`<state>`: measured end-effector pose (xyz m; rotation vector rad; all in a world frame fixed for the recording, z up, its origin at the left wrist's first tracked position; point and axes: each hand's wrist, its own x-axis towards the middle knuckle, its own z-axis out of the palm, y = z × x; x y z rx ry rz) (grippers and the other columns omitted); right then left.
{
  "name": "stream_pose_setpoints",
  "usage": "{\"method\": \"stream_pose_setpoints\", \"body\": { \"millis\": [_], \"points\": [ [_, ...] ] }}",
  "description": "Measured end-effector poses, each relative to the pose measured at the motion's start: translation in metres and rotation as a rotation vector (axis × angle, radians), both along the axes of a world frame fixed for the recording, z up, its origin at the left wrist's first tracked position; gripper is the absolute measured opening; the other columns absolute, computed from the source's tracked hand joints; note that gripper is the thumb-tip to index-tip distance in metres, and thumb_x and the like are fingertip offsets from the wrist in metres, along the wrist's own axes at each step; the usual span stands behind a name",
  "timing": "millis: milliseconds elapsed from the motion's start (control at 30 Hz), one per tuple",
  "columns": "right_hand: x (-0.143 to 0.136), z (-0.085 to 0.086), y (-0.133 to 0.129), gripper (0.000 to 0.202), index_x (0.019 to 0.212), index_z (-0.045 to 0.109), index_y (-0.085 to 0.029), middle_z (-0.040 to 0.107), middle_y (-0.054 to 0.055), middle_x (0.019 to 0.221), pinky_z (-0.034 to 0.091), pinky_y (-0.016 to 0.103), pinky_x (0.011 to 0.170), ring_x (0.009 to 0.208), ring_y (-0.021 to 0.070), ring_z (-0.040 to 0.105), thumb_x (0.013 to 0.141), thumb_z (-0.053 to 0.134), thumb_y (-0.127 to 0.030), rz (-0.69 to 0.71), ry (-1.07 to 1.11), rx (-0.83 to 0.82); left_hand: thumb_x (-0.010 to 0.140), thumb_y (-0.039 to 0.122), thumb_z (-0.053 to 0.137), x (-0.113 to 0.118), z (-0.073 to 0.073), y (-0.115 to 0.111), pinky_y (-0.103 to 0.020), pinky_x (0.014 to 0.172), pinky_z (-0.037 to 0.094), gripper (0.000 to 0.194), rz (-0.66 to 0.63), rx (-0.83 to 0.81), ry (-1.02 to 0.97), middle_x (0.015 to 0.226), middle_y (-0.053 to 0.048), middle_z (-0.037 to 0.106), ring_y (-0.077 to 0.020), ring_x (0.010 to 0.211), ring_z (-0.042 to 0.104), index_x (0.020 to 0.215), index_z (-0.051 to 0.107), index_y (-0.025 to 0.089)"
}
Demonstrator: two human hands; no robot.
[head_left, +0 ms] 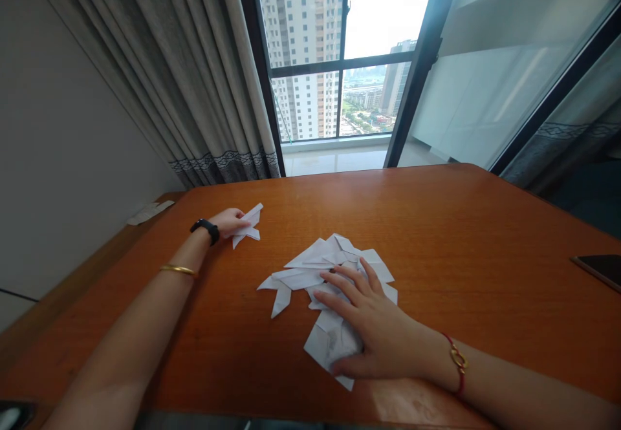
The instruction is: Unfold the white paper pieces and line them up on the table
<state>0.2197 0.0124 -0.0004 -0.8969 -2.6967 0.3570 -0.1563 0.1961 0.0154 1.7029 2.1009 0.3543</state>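
Your left hand (231, 221) pinches a small folded paper (248, 225) in its fingers near the desk's (460, 236) far left corner, while your right hand (373, 326) lies flat, fingers spread, on the paper pile (317, 260) at mid-desk, nearer the front edge.

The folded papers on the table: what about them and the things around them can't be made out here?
- Head view: the right hand covers part of the paper pile, so the count is unclear.
- The left hand hides part of the small folded paper; its shape is unclear.
- The dark flat object is cut off by the right edge.
- The paper scraps are too small to identify.
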Motion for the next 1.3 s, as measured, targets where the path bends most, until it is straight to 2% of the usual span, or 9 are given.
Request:
{"method": "stream_pose_setpoints", "body": {
  "millis": [167, 300, 500, 633, 700, 800, 900, 1067, 1300],
  "points": [
    [0.0, -0.007, 0.007, 0.099, 0.144, 0.035, -0.027, 0.032, 0.012, 0.15, -0.006, 0.065, 0.108, 0.136, 0.0403, 0.021, 0.061, 0.067, -0.07, -0.091, -0.02, 0.098, 0.047, 0.039, 0.076, 0.009, -0.004, -0.027, -0.024, 0.051, 0.04, 0.04, -0.055, -0.062, 0.0, 0.075, -0.003, 0.067, -0.0216, 0.071, 0.061, 0.078, 0.062, 0.017],
    [0.003, -0.016, 0.023, 0.096, 0.145, 0.034, -0.021, 0.034, 0.016, 0.149, 0.002, 0.065, 0.108, 0.137, 0.0401, 0.022, 0.067, 0.066, -0.067, -0.28, -0.003, 0.201, 0.052, 0.048, 0.073, 0.029, 0.011, -0.041, -0.025, 0.048, 0.037, 0.038, -0.123, -0.101, -0.042, 0.066, -0.003, 0.064, -0.0205, 0.062, 0.058, 0.069, 0.062, 0.016],
    [0.009, -0.026, 0.057, 0.097, 0.149, 0.021, -0.02, 0.032, 0.018, 0.149, 0.031, 0.054, 0.106, 0.134, 0.0352, 0.032, 0.073, 0.068, -0.058, -0.405, 0.142, 0.141, 0.071, 0.06, 0.06, 0.099, 0.031, -0.082, -0.03, 0.064, 0.048, 0.053, -0.409, -0.187, -0.577, 0.091, -0.009, 0.068, -0.0237, 0.078, 0.063, 0.094, 0.064, 0.013],
    [0.021, -0.022, 0.07, 0.093, 0.148, 0.021, -0.021, 0.03, 0.016, 0.15, 0.036, 0.048, 0.106, 0.135, 0.0313, 0.033, 0.074, 0.069, -0.052, -0.458, 0.234, 0.132, 0.072, 0.046, 0.063, 0.132, 0.027, -0.101, -0.04, 0.091, 0.044, 0.054, -0.445, 0.098, -0.109, 0.119, -0.013, 0.059, -0.0322, 0.11, 0.053, 0.115, 0.059, 0.014],
    [0.028, -0.018, 0.072, 0.084, 0.142, 0.036, -0.02, 0.04, 0.016, 0.144, 0.037, 0.05, 0.104, 0.13, 0.0334, 0.039, 0.073, 0.069, -0.053, -0.505, 0.164, 0.136, 0.072, 0.042, 0.064, 0.129, 0.026, -0.109, -0.042, 0.103, 0.035, 0.066, -0.46, 0.19, 0.085, 0.135, -0.013, 0.048, -0.0326, 0.124, 0.043, 0.131, 0.049, 0.017],
    [0.034, -0.014, 0.074, 0.057, 0.125, 0.055, -0.017, 0.056, 0.016, 0.129, 0.042, 0.047, 0.099, 0.118, 0.0329, 0.052, 0.079, 0.065, -0.049, -0.503, 0.039, 0.112, 0.068, 0.045, 0.068, 0.109, 0.022, -0.122, -0.041, 0.1, 0.039, 0.079, -0.477, -0.011, 0.16, 0.132, -0.014, 0.048, -0.0328, 0.12, 0.047, 0.138, 0.041, 0.018],
    [0.029, -0.011, 0.078, 0.038, 0.116, 0.061, -0.016, 0.06, 0.016, 0.125, 0.045, 0.042, 0.096, 0.115, 0.03, 0.055, 0.086, 0.058, -0.04, -0.441, 0.007, 0.118, 0.061, 0.037, 0.073, 0.099, 0.015, -0.133, -0.038, 0.091, 0.044, 0.087, -0.485, -0.13, 0.093, 0.123, -0.014, 0.053, -0.0308, 0.106, 0.056, 0.138, 0.039, 0.016],
    [0.013, -0.001, 0.091, 0.028, 0.113, 0.063, -0.02, 0.064, 0.01, 0.122, 0.047, 0.033, 0.09, 0.109, 0.0241, 0.061, 0.092, 0.048, -0.029, -0.404, 0.002, 0.106, 0.061, 0.029, 0.071, 0.115, 0.006, -0.131, -0.033, 0.086, 0.044, 0.079, -0.437, -0.053, -0.052, 0.118, -0.012, 0.058, -0.0272, 0.102, 0.057, 0.133, 0.041, 0.013],
    [0.027, 0.033, 0.096, 0.033, 0.117, 0.064, -0.025, 0.072, 0.005, 0.104, 0.051, 0.031, 0.075, 0.091, 0.0225, 0.067, 0.095, 0.039, -0.028, -0.508, 0.174, 0.142, 0.06, 0.042, 0.072, 0.082, 0.04, -0.141, -0.026, 0.057, 0.038, 0.056, -0.392, -0.202, -0.153, 0.075, 0.001, 0.058, -0.0191, 0.067, 0.054, 0.106, 0.055, 0.016]
  ]
}}
